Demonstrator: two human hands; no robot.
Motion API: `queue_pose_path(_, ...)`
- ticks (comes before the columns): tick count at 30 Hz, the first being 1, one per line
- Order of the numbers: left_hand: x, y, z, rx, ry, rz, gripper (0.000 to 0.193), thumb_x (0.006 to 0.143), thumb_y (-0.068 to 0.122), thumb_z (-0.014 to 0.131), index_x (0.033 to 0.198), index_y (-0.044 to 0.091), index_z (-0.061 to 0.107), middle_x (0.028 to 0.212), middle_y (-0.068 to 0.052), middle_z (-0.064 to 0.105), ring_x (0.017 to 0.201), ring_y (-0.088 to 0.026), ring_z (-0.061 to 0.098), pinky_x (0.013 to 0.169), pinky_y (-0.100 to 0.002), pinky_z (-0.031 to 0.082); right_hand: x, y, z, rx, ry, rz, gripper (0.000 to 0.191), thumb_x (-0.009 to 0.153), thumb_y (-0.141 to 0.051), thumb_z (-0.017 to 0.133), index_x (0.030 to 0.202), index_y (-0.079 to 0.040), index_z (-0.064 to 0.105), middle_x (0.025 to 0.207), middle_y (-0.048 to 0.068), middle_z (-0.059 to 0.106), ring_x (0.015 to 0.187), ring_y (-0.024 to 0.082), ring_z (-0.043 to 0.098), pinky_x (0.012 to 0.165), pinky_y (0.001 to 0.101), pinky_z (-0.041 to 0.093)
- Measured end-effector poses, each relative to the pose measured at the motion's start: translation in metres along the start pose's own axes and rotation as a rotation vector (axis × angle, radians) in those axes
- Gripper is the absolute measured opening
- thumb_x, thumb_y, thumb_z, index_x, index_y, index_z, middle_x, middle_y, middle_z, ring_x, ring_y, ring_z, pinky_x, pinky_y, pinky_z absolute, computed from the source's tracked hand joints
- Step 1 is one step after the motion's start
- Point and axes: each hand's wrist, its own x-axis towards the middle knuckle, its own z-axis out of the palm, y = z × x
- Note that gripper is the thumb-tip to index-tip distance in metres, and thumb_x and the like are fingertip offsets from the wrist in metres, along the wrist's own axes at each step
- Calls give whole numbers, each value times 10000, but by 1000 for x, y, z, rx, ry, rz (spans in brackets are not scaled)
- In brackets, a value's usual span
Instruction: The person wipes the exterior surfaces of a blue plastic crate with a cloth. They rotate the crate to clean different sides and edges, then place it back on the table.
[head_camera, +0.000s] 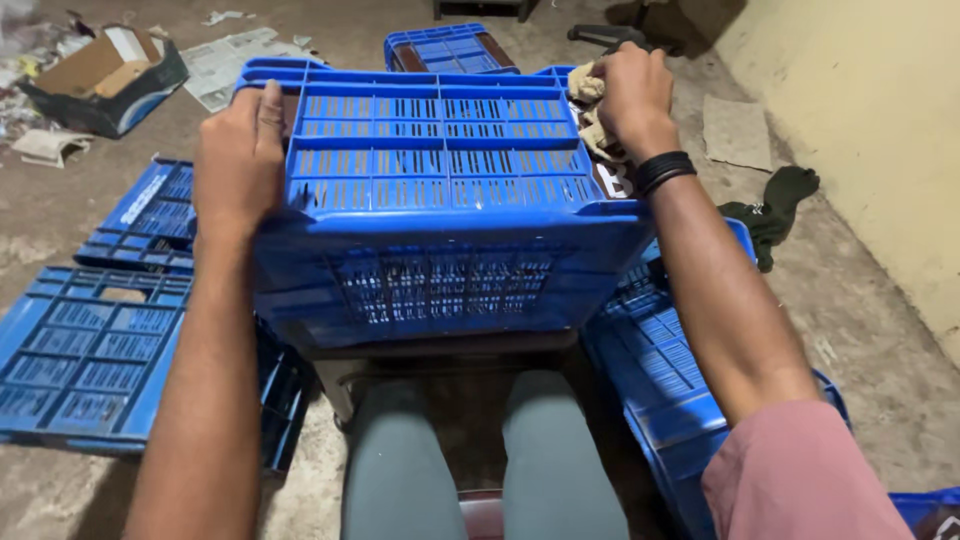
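1. Step: wiping upturned blue crate (440, 200) on your knees; left hand (238, 150) fingers clamped on its left edge.
2. Right hand (632, 90) fingers shut round rag (590, 115) at right corner.
3. Next, I'd say: steady crate, drag rag across w/ pressure.

Crate (440, 190) upturned above the knees, between both hands.
Left hand (238, 160) on its left edge; right hand (632, 95) with cloth (590, 110) at its far right corner; more crates left (90, 350), right (680, 380) and behind (450, 48); cardboard box (105, 80) far left on floor (880, 330).
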Motion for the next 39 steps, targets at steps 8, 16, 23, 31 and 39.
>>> queue_pose_path(8, 9, 46, 61, 83, 68, 219, 255, 1029, 197, 649, 1170, -13, 675, 1098, -245, 707, 1033, -431, 652, 902, -522, 501, -4, -98, -41, 615, -20, -514, 499, 602, 14, 757, 1085, -111, 765, 1074, 112, 707, 1023, 359, 664, 897, 441, 547)
queue_pose_path(16, 0, 83, 139, 289, -77, 159, 464, 1036, 442, 571, 1118, 0, 689, 1218, -209, 670, 1200, -384, 576, 1020, -531, 381, 1, -112, -29, 366, -36, -372, 360, 760, -27, 757, 1040, -250, 801, 1116, 22, 704, 1039, 348, 632, 823, 452, 531)
queue_pose_path(23, 0, 77, 135, 228, -108, 135, 464, 961, 466, 657, 1135, 39, 707, 1226, -155, 682, 1211, -338, 573, 1027, -505, 387, 43, -23, 0, 377, -107, -229, 487, 650, -63, 868, 1109, -204, 785, 1134, 82, 697, 1059, 369, 634, 909, 448, 521)
queue_pose_path(31, 0, 83, 133, 220, -92, 92, 392, 955, 410, 678, 1123, 58, 721, 1170, -138, 698, 1178, -319, 589, 1007, -502, 386, 5, 41, -11, 362, -46, -147, 471, 762, 86, 650, 1130, -167, 801, 1212, 107, 716, 1124, 348, 665, 972, 439, 531)
queue_pose_path(39, -2, 83, 134, 267, -66, 90, 344, 988, 379, 638, 1147, 84, 713, 1212, -144, 691, 1249, -372, 545, 1067, -550, 325, -76, 2, -112, 429, -193, -291, 480, 652, 32, 675, 1083, -148, 786, 1199, 69, 712, 1078, 357, 640, 954, 448, 515)
